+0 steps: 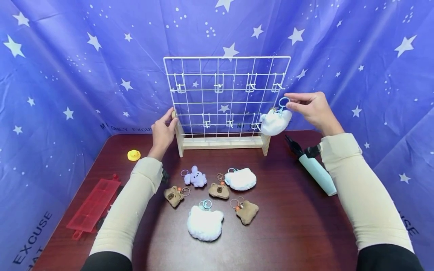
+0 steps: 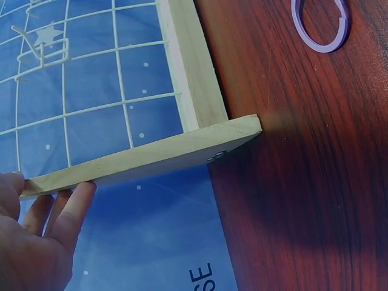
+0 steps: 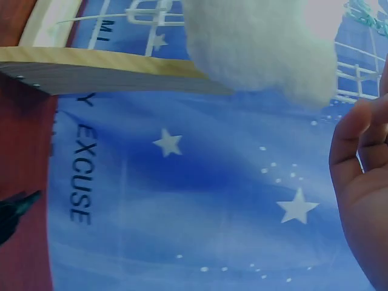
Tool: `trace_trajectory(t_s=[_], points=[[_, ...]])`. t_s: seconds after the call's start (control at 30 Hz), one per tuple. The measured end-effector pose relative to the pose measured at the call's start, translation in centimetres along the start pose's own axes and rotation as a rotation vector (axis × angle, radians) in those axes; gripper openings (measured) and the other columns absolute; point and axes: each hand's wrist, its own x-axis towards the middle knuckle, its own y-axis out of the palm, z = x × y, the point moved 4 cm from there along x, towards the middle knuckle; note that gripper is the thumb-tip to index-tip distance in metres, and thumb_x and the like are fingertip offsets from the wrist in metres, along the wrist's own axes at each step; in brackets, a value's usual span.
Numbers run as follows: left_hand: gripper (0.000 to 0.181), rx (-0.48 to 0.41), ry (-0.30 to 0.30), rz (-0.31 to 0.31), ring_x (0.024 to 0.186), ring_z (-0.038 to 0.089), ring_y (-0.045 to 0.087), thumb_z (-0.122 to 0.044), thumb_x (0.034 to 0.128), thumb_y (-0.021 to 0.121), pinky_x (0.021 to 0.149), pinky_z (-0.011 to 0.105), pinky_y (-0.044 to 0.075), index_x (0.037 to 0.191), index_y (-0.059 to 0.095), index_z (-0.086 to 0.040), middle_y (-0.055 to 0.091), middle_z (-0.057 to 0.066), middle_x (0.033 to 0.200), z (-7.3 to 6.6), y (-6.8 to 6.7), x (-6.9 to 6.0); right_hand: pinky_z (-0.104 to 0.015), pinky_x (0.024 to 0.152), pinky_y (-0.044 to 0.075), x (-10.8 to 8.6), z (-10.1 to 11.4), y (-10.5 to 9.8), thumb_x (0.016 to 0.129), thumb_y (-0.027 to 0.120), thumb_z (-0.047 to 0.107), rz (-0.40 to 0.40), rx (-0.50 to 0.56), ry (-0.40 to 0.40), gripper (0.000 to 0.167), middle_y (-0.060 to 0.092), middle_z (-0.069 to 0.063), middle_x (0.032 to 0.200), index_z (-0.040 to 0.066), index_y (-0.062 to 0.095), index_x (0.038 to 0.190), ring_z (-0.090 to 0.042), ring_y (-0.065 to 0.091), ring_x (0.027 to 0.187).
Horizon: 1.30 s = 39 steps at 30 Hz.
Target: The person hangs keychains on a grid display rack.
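Observation:
My right hand (image 1: 315,110) pinches the blue ring of a white plush keychain (image 1: 276,122), which hangs in front of the rack's right side. That ring is just below and right of the upper right hook (image 1: 278,86). In the right wrist view the white plush (image 3: 260,48) hides part of the rack. My left hand (image 1: 162,131) grips the wooden side post (image 2: 145,148) of the white wire grid rack (image 1: 227,102) near its top, thumb on one face and fingers on the other. Several hooks sit on the grid in two rows, with nothing hanging on them.
On the table lie white plush keychains (image 1: 205,223) (image 1: 241,179), brown bear keychains (image 1: 174,196) (image 1: 219,190) (image 1: 248,212) and a purple plush keychain (image 1: 196,177). A yellow duck (image 1: 133,155) and a red plastic tray (image 1: 95,205) are at left, a pale green cylinder (image 1: 317,175) at right.

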Motion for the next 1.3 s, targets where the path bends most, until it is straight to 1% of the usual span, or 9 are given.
trace_trajectory(t_s=[0.03,0.13,0.23,0.3,0.5,0.7,0.87,1.1,1.3], points=[[0.044,0.001,0.003,-0.002,0.101,0.033,0.074,-0.029,0.0972,0.070,0.099,0.045,0.054,0.141,0.062,-0.031,0.076,0.006,0.119,0.0,0.0,0.0,-0.014,0.058,0.046,0.2,0.3,-0.1,0.090,0.078,0.012,-0.012,0.012,-0.014,0.034,0.073,0.021,0.082,0.007,0.074,0.124,-0.001,0.059,0.071],[0.045,-0.006,0.003,0.007,0.097,0.032,0.075,-0.028,0.0973,0.070,0.095,0.045,0.056,0.141,0.062,-0.030,0.076,0.006,0.119,0.0,0.0,0.0,-0.015,0.057,0.045,0.8,1.2,-0.4,0.091,0.077,0.011,-0.044,0.039,-0.033,0.031,0.071,0.018,0.077,0.010,0.076,0.122,-0.002,0.059,0.068],[0.045,-0.009,-0.003,0.008,0.094,0.031,0.075,-0.028,0.0973,0.070,0.091,0.044,0.058,0.141,0.062,-0.030,0.076,0.006,0.119,0.0,0.0,0.0,-0.015,0.059,0.046,1.4,1.5,-0.5,0.091,0.077,0.012,-0.063,0.040,-0.038,0.033,0.069,0.017,0.075,0.008,0.075,0.123,-0.003,0.059,0.068],[0.045,-0.009,-0.003,0.006,0.095,0.031,0.075,-0.028,0.0973,0.070,0.091,0.044,0.058,0.141,0.062,-0.031,0.076,0.006,0.119,0.0,0.0,0.0,-0.015,0.059,0.047,1.8,1.4,-0.5,0.091,0.077,0.012,-0.068,0.025,-0.026,0.034,0.070,0.018,0.076,0.007,0.074,0.125,-0.004,0.059,0.068],[0.044,-0.005,0.014,0.009,0.108,0.034,0.072,-0.026,0.0971,0.071,0.098,0.048,0.053,0.141,0.063,-0.029,0.075,0.006,0.120,0.0,0.1,-0.1,-0.015,0.060,0.047,2.1,0.7,-0.3,0.092,0.076,0.014,-0.056,-0.007,0.017,0.037,0.069,0.019,0.076,0.005,0.072,0.127,-0.005,0.058,0.069],[0.044,-0.018,0.015,0.000,0.111,0.036,0.070,-0.025,0.0971,0.070,0.100,0.049,0.051,0.140,0.063,-0.029,0.075,0.007,0.120,-0.1,0.0,0.0,-0.015,0.062,0.049,2.5,0.3,0.0,0.092,0.076,0.015,-0.050,0.013,0.019,0.037,0.070,0.020,0.079,0.006,0.071,0.128,-0.003,0.058,0.068],[0.044,-0.014,0.010,0.002,0.111,0.035,0.070,-0.025,0.0970,0.071,0.101,0.048,0.051,0.141,0.063,-0.030,0.075,0.007,0.120,0.0,-0.1,0.1,-0.015,0.060,0.048,2.8,0.0,0.1,0.093,0.074,0.012,-0.070,0.043,0.020,0.034,0.068,0.017,0.078,0.006,0.072,0.127,-0.004,0.057,0.066],[0.044,-0.011,0.015,-0.001,0.109,0.034,0.071,-0.025,0.0974,0.070,0.101,0.048,0.052,0.141,0.063,-0.029,0.076,0.007,0.120,-0.2,-0.2,0.1,-0.015,0.058,0.048,2.8,0.0,0.3,0.093,0.074,0.010,-0.077,0.070,-0.013,0.034,0.065,0.014,0.077,0.005,0.072,0.127,-0.009,0.056,0.065],[0.045,-0.018,0.006,0.006,0.100,0.032,0.075,-0.026,0.0968,0.071,0.093,0.045,0.058,0.141,0.063,-0.030,0.076,0.007,0.119,-0.1,-0.2,0.0,-0.015,0.058,0.046,2.4,-0.5,0.4,0.093,0.074,0.014,-0.077,0.073,-0.011,0.039,0.068,0.015,0.081,0.005,0.069,0.131,-0.007,0.054,0.066]])
